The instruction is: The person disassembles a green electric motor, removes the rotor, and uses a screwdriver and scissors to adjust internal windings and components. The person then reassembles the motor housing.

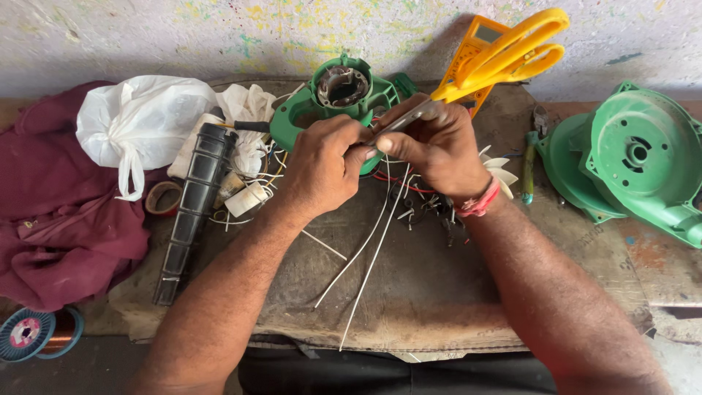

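My right hand (439, 146) grips a pair of scissors with yellow handles (504, 55); its metal blades point left toward my left hand (325, 161). The left hand pinches something small at the blade tips, hidden between the fingers. Thin white wires (369, 256) hang from under my hands down across the brown mat (439, 292). Just behind my hands sits a green motor housing (340, 91) with copper windings inside. A red band circles my right wrist.
A green blower casing (636, 164) lies at the right, pliers (532, 150) beside it. A black ribbed nozzle (194, 208), white plastic bag (142, 121), tape roll (162, 197), maroon cloth (51, 212) and copper wire spool (33, 333) are at the left. Small screws and a white fan (501, 172) lie near my right wrist.
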